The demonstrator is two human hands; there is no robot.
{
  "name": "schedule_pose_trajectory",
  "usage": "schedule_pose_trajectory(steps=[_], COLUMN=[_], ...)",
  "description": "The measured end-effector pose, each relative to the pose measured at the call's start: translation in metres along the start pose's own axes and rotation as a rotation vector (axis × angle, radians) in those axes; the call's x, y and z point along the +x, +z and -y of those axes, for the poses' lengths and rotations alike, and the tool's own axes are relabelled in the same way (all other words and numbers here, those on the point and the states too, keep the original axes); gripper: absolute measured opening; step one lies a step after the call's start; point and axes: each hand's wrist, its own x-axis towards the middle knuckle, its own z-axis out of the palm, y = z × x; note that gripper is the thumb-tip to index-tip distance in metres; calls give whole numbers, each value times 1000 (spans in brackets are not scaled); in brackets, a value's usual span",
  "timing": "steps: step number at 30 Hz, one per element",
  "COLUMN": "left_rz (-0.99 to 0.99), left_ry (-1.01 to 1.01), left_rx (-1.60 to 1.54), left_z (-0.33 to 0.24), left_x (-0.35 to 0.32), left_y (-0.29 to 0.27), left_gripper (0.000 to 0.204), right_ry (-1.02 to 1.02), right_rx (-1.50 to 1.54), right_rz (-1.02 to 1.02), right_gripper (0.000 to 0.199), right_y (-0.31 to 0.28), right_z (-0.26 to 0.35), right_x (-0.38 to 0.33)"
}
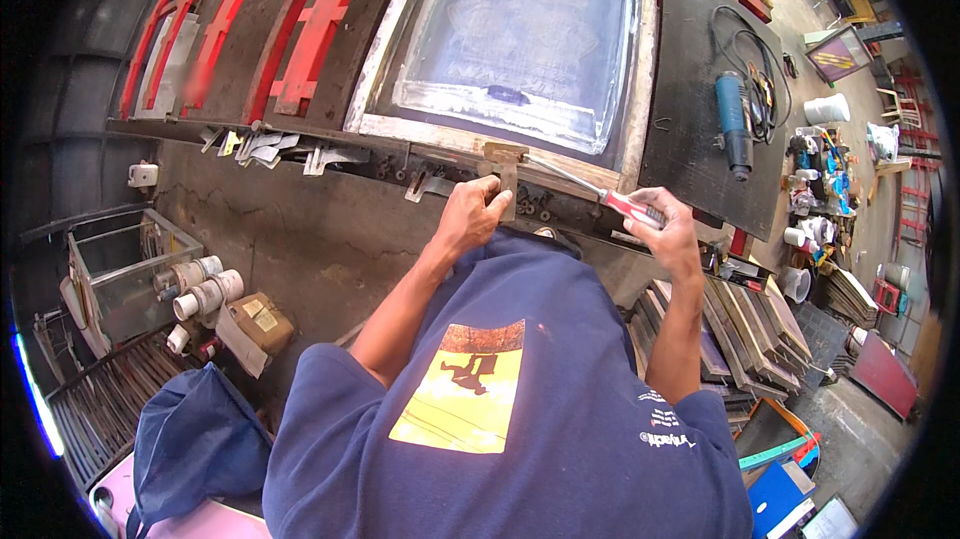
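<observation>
My left hand pinches the stem of a T-shaped metal bracket, whose top lies on the near wooden bar of a screen-printing frame. In my right hand is a screwdriver with a red and pale handle, gripped with curled fingers. Its long shaft points leftward, and the tip reaches the bracket's top; whether it sits in a screw is too small to tell. A whitish-blue mesh fills the frame, with smears along its near end.
A blue heat gun with a coiled black cable lies on the dark board to the right. Metal brackets hang along the table's near edge. Red rails stand at the left. Stacked frames lean at my right.
</observation>
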Motion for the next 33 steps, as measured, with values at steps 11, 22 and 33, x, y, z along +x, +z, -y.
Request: schedule_pose_trajectory(steps=[11,22,33], left_rz=[-179,-677,-1036], left_ry=[-145,-439,-466], left_rx=[200,-120,-809], left_z=[-3,106,224], left_x=[-56,-72,-4], left_y=[-67,-187,-264], left_gripper=[22,20,22], right_ry=[-315,-263,-300], right_rx=[-553,-849,-558], right_rz=[541,541,358], right_gripper=[48,39,39], right_y=[107,181,192], right_z=[13,29,3], right_x=[41,71,57])
